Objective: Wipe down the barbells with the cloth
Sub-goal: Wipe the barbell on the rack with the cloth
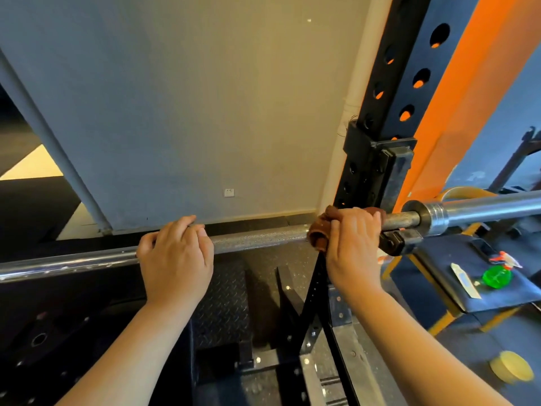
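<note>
Head view, one barbell (257, 238) racked across the frame, resting on a hook on the black upright (389, 92). Left hand (175, 259): curled bare over the shaft where the knurling begins, steadying it. Right hand (354, 244): closed around a brown cloth (317, 234) wrapped on the shaft, just beside the hook and near the collar. Sleeve (483, 208): beyond the collar, untouched by either hand. Green spray bottle (497, 275): lying on a bench pad (456, 253), well apart. Progress, as a judgement: wiping underway at the right end; which stretches are already clean cannot be told; the shaft left of the bare hand and the sleeve likely remain.
</note>
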### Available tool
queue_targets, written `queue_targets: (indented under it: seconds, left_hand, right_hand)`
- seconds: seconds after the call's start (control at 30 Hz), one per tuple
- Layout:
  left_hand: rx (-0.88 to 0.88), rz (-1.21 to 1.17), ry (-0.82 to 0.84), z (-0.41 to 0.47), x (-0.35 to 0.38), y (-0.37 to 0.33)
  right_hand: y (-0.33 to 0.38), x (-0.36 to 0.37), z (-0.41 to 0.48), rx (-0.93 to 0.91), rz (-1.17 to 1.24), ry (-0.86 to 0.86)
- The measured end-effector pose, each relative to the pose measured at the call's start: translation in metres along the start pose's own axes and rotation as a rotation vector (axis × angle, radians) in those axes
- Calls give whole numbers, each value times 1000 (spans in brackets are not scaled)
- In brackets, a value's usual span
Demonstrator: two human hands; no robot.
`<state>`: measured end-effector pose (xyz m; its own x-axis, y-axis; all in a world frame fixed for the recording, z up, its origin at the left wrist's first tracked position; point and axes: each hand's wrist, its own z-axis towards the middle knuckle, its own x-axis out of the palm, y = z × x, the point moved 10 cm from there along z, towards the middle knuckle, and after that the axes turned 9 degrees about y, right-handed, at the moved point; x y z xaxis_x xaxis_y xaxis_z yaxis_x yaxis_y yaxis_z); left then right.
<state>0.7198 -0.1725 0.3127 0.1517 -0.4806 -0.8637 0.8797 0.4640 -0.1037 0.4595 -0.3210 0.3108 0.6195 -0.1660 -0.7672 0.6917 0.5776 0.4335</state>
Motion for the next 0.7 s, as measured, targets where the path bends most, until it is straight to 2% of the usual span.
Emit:
queue_targets:
  seconds: [0.13, 0.23, 0.33, 0.43, 0.53, 0.7]
  left_hand:
    - [0, 10, -6, 0, 0, 0]
    - [-12, 11, 1, 0, 2, 2]
    - [-22, 12, 13, 1, 3, 2]
    - [-20, 13, 25, 1, 3, 2]
    - [-19, 14, 39, 1, 5, 3]
    - [-35, -3, 33, 1, 5, 3]
  right_hand:
    - [14, 12, 3, -189, -103, 132]
    - [-1, 4, 5, -76, -72, 50]
    - [21, 18, -8, 9, 38, -9]
    - [49, 34, -12, -149, 31, 93]
    - [41, 27, -2, -256, -63, 172]
    - [45, 26, -4, -72, -15, 88]
